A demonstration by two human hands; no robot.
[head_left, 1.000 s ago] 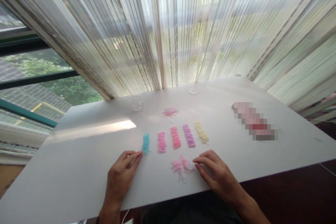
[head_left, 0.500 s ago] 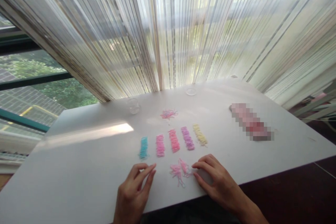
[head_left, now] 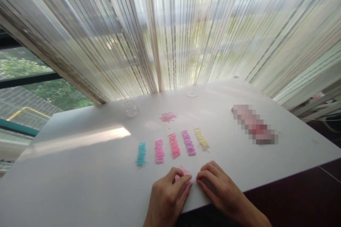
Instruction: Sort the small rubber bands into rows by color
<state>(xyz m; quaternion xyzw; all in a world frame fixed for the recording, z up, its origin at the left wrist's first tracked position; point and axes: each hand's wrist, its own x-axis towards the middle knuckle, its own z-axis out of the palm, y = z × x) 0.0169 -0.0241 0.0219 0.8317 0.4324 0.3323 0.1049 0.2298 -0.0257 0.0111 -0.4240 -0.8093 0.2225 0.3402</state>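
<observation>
My left hand (head_left: 170,191) is over the light pink strands (head_left: 183,172) near the table's front edge and hides most of them. Its thumb and fingertips are closed; what they grip is too small to make out. Just to the right, my right hand (head_left: 217,184) has its thumb and index fingertip together, close to the left fingertips, and anything in them is too small to tell. Beyond the hands lie bundles in a row: blue (head_left: 141,154), pink (head_left: 159,151), coral (head_left: 174,145), purple (head_left: 189,142) and yellow (head_left: 202,139).
A loose mixed pile of strands (head_left: 168,116) lies behind the row. Clear round containers stand at the back left (head_left: 130,109) and back centre (head_left: 191,93) of the white table (head_left: 80,173). A pixelated pink object (head_left: 254,126) lies at the right. Striped curtains hang behind.
My left hand has moved right, over the light pink strands and up to my right hand. My right thumb and index fingertip have come together. The view has shifted slightly.
</observation>
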